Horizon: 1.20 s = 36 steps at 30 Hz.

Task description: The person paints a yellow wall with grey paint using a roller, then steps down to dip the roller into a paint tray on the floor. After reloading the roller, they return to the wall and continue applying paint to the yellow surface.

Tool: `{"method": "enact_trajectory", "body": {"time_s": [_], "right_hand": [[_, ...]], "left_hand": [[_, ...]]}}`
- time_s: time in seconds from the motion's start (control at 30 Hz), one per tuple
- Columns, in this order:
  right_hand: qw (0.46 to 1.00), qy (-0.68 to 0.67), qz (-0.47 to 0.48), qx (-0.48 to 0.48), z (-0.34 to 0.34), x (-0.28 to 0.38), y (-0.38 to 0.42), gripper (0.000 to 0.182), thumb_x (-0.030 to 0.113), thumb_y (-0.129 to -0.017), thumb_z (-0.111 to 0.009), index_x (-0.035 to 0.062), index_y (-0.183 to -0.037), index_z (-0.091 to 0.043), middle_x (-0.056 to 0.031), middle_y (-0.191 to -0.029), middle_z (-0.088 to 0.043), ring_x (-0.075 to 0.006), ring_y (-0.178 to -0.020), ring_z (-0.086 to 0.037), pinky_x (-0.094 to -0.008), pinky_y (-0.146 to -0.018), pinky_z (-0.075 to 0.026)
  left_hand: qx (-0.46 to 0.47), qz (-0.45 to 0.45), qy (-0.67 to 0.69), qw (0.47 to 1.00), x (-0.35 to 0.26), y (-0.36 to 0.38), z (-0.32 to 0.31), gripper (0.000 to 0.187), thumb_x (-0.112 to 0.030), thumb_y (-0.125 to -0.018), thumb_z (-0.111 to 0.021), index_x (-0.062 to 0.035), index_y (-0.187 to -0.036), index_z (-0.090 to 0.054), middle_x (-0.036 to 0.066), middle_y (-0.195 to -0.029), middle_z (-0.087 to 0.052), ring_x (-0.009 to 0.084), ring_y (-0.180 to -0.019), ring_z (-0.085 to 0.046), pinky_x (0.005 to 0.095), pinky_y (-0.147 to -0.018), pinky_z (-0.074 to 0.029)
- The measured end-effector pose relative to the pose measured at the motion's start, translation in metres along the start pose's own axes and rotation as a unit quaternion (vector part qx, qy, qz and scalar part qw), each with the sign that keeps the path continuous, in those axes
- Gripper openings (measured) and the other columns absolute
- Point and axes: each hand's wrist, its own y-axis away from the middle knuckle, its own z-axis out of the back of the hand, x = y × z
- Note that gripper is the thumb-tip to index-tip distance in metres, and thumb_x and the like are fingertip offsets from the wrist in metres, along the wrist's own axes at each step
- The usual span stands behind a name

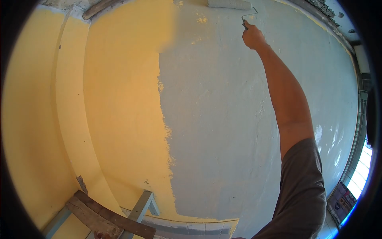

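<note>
My right hand [253, 36] is raised high and closed around the handle of a paint roller [230, 4]. The roller's wire frame bends up from my fist to a wide cover, which lies against the upper wall near the top edge of the view. Grey-blue paint [223, 119] covers the wall around and below it. A few small yellow patches [201, 18] show through just under the roller. To the left the wall is yellow [123, 99], with a ragged border between the two colours. My left hand is out of view.
A wooden stand with a brown plank [115, 217] and grey legs [141, 205] is at the lower left. Pale tiles [203, 228] run along the wall's bottom. A bright barred window [359, 167] lies at far right. A rough beam [99, 8] crosses the upper left.
</note>
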Motion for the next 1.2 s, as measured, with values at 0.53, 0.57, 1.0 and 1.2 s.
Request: {"method": "enact_trajectory", "body": {"time_s": [0.53, 0.57, 1.0, 1.2], "right_hand": [[0.999, 0.031, 0.021, -0.040, -0.001, -0.071, 0.165, 0.053, 0.024, -0.107, -0.049, 0.0243, -0.160, -0.045, -0.0267, -0.107, -0.075, -0.0492, -0.099, -0.071, -0.0582, -0.089, -0.056], [0.998, 0.026, 0.034, -0.045, 0.003, -0.075, 0.164, 0.053, 0.025, -0.107, -0.050, 0.0246, -0.160, -0.046, -0.0269, -0.108, -0.075, -0.0492, -0.100, -0.071, -0.0583, -0.089, -0.056], [0.997, 0.013, 0.052, -0.058, -0.004, -0.064, 0.052, 0.056, 0.021, -0.105, -0.046, 0.0216, -0.161, -0.044, -0.0299, -0.132, -0.067, -0.0478, -0.124, -0.064, -0.0542, -0.107, -0.050], [0.998, 0.012, 0.041, -0.049, 0.001, -0.041, -0.009, 0.059, 0.018, -0.103, -0.044, 0.0217, -0.162, -0.042, -0.0276, -0.139, -0.064, -0.0454, -0.131, -0.060, -0.0517, -0.111, -0.049]], "left_hand": [[0.007, -0.017, 0.002, 1.000, 0.018, -0.004, 0.005, 0.049, -0.024, -0.102, -0.068, 0.0048, -0.140, -0.058, 0.020, -0.121, -0.067, 0.0324, -0.105, -0.065, 0.0432, -0.090, -0.054], [0.004, -0.018, 0.007, 1.000, 0.018, -0.004, 0.004, 0.049, -0.024, -0.102, -0.068, 0.0049, -0.140, -0.058, 0.021, -0.121, -0.068, 0.0326, -0.104, -0.065, 0.0433, -0.090, -0.054], [-0.030, 0.052, 0.376, 0.925, 0.088, -0.025, -0.031, 0.053, -0.031, -0.103, -0.066, 0.0049, -0.141, -0.057, 0.022, -0.120, -0.068, 0.0338, -0.100, -0.067, 0.0437, -0.085, -0.057], [-0.034, 0.018, 0.053, 0.998, -0.020, 0.022, 0.019, 0.053, -0.028, -0.105, -0.064, 0.0046, -0.145, -0.054, 0.022, -0.126, -0.066, 0.0322, -0.098, -0.069, 0.0421, -0.080, -0.060]]}}
